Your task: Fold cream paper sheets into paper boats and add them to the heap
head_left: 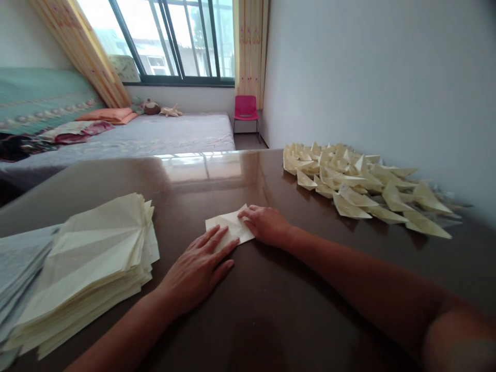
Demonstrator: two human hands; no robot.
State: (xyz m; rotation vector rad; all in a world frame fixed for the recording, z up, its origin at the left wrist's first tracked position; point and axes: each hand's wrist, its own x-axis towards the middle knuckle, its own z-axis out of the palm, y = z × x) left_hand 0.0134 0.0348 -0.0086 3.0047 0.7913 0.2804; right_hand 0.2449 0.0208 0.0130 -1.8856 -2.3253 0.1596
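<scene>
A folded sheet of cream paper [233, 223] lies flat on the dark brown table in front of me. My left hand [197, 261] rests on its near left part, fingers stretched out and the thumb on the table. At the paper's right edge, my right hand [267, 223] has its fingers curled and pressed together on the paper. Its fingertips touch the upper right corner. The underside of the paper is hidden.
On the left stands a thick stack of creased cream sheets [93, 243], beside grey printed sheets [23, 258]. Many folded paper boats [349, 181] crowd the right side along the wall. Beyond the table [248, 320] are a bed [186, 132] and a pink chair [246, 107].
</scene>
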